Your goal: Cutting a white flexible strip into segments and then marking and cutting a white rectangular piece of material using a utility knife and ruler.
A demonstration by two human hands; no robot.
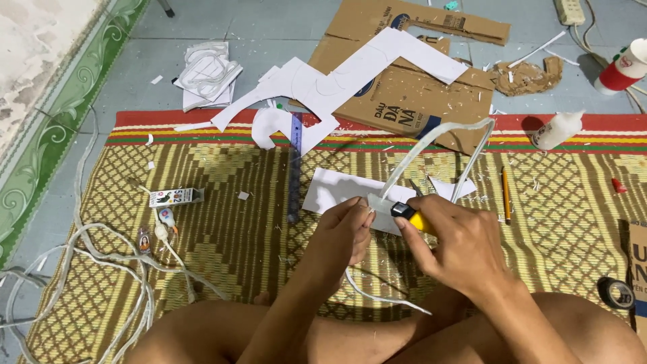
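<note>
So the right hand [458,246] was wrapped tight around a yellow utility knife [412,217], its tip against a white strip [431,138] that the left hand [344,236] pinched shut just beside it. The strip looped up over the woven mat [222,202], above a white sheet [337,189], with a blue ruler [295,168] and a pencil [505,195] lying nearby.

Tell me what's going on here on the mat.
A person sits on a woven mat cutting a long white foam strip. The left hand pinches the strip near its end, while the right hand holds a yellow utility knife against it. A blue ruler, a pencil, a glue bottle and cardboard pieces lie around.
</note>
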